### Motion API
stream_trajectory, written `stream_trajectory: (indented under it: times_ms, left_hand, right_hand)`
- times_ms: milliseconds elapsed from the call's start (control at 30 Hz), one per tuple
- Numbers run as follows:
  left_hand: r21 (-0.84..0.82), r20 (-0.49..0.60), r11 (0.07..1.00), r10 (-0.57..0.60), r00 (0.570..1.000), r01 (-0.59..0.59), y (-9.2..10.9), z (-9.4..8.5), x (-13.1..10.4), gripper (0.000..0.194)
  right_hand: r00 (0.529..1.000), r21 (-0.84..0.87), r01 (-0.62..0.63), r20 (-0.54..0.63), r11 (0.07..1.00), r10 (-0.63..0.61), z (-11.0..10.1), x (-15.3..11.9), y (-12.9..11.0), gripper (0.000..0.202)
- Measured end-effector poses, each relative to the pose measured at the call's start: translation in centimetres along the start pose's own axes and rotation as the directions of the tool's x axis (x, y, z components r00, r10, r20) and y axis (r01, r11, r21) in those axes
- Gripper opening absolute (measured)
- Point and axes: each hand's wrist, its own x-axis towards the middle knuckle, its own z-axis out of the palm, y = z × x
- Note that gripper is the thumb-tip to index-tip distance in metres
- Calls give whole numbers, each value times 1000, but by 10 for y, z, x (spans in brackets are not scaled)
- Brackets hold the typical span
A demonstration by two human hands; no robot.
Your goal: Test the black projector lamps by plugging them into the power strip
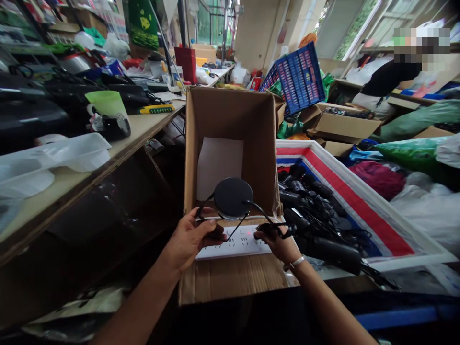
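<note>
Head cam: your L hand [189,237] clamps dk pc [216,233], R hand [283,247] grips blk cord [275,229]. Blk disc [233,197] btwn, far of pwr strip [235,249].

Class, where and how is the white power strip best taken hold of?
Likely grip the power strip by its near long edge, from the wearer's side: it lies flat and crosswise, sockets up, that edge facing the wearer.

The hands [189,237] [282,245] partly hide the power strip [237,249].
</note>
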Motion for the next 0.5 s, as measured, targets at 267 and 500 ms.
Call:
stream_trajectory:
  times_ms: [267, 500]
  left_hand:
    - [-68, -27, 997, 46, 999, -48, -14, 2, 17, 56]
    - [-77, 114, 979, 196, 974, -189, -27, 3, 21, 42]
  right_hand:
    - [999, -58, -21, -42, 998, 19, 16, -20, 16, 31]
    - [997, -71, -11, -82, 997, 5, 15, -24, 11, 35]
